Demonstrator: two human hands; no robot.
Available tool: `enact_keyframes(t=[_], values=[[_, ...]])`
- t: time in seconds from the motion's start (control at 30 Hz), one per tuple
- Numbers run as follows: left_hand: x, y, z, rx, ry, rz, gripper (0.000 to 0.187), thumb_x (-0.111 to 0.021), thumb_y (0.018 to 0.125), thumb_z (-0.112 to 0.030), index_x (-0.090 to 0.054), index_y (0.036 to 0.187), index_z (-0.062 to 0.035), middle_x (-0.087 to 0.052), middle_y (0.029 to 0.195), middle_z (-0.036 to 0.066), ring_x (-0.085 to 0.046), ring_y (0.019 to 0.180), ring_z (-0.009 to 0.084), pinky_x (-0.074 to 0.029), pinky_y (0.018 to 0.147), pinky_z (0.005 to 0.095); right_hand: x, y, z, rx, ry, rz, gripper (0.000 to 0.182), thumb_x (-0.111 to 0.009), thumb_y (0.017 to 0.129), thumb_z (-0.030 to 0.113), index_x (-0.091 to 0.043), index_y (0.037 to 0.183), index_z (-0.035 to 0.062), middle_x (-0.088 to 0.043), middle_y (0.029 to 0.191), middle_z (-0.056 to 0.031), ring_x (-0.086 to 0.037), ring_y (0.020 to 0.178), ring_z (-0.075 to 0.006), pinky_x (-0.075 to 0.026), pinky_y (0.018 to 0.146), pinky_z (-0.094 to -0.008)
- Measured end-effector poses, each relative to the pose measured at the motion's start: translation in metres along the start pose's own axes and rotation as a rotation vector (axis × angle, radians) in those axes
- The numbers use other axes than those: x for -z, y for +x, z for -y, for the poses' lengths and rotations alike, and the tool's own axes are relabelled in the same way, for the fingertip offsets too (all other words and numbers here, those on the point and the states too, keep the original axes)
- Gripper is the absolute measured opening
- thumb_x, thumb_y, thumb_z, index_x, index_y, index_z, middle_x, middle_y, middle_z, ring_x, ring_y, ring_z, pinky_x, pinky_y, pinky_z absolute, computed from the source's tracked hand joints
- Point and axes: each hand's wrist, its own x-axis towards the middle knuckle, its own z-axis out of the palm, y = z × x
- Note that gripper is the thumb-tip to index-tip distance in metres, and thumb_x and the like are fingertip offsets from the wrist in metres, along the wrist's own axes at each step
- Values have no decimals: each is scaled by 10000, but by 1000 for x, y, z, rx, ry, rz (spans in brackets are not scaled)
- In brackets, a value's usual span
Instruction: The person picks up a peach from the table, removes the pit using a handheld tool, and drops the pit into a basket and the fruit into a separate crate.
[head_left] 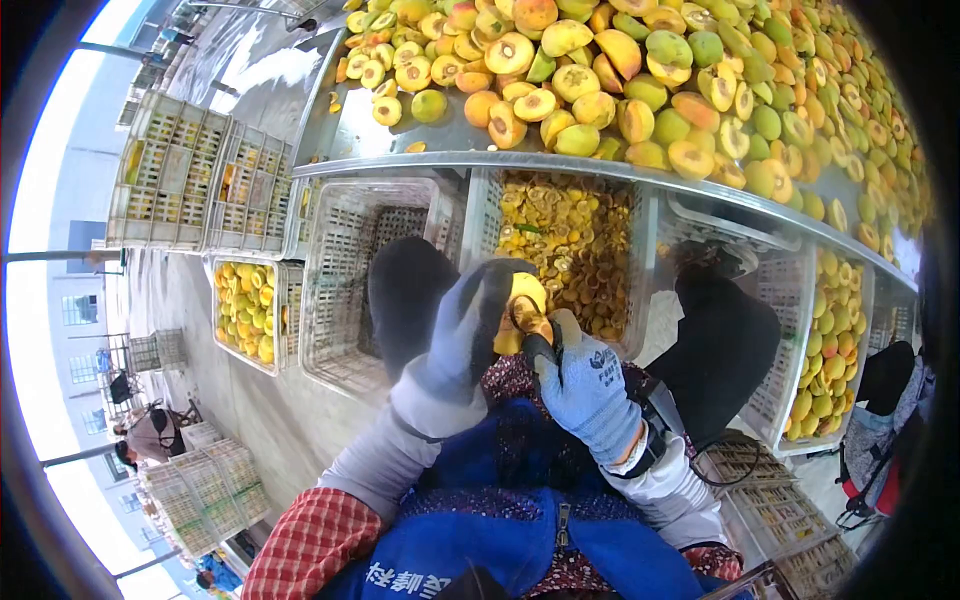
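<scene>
My left hand (pixel 468 315), in a grey-white glove with dark fingers, is closed around a yellow peach half (pixel 528 290) in front of my lap. My right hand (pixel 592 385), in a light blue glove, meets it from the other side with its fingers curled in at the fruit. A brownish-orange piece shows between the two hands; what my right fingers grip is hidden. Just beyond the hands, under the table edge, stands a crate (pixel 643 265) holding yellow scraps and brown peach pits.
Many halved peaches (pixel 575 85) cover the metal table (pixel 345 140). A plastic crate (pixel 320 290) stands by my left knee, with a peach-filled crate (pixel 250 315) beyond it. Another peach crate (pixel 828 345) is at the right. Stacked crates (pixel 170 175) and a seated person (pixel 155 435) are to the left.
</scene>
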Motion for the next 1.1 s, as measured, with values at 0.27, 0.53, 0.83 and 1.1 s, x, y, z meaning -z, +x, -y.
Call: enact_keyframes(t=[0.27,0.53,0.83,1.1], values=[[-2,-23,-11,1,88,105,214,-515,879,-105,-569,1018,48,-594,883,56,-545,801,104,-438,706,226,-20,-37,3,-5,-1,-20,239,-532,843,195,-480,954,-10,-527,703,-239,-549,654,-395,-407,544,-445],[0,-29,-27,-368,710,374,246,-531,787,-98,-589,990,28,-624,921,141,-612,840,200,-467,760,292,-47,-72,-15,-480,1238,229,399,-394,929,403,-490,1123,68,-512,716,-47,-470,526,-125,-407,431,-256],[0,-25,26,282,-386,-6,257,-497,910,-211,-586,991,16,-617,870,67,-590,779,142,-460,720,243,-29,-49,-5,-192,2509,910,498,-339,903,542,-466,1034,78,-401,565,21,-376,405,-76,-344,303,-206],[167,-5,-41,-8,1623,-588,324,-571,844,-283,-576,1060,-42,-593,992,161,-587,887,288,-479,744,367,-36,-48,-56,-771,2094,536,450,-396,895,527,-527,885,96,-370,572,31,-331,413,-46,-273,323,-183]])
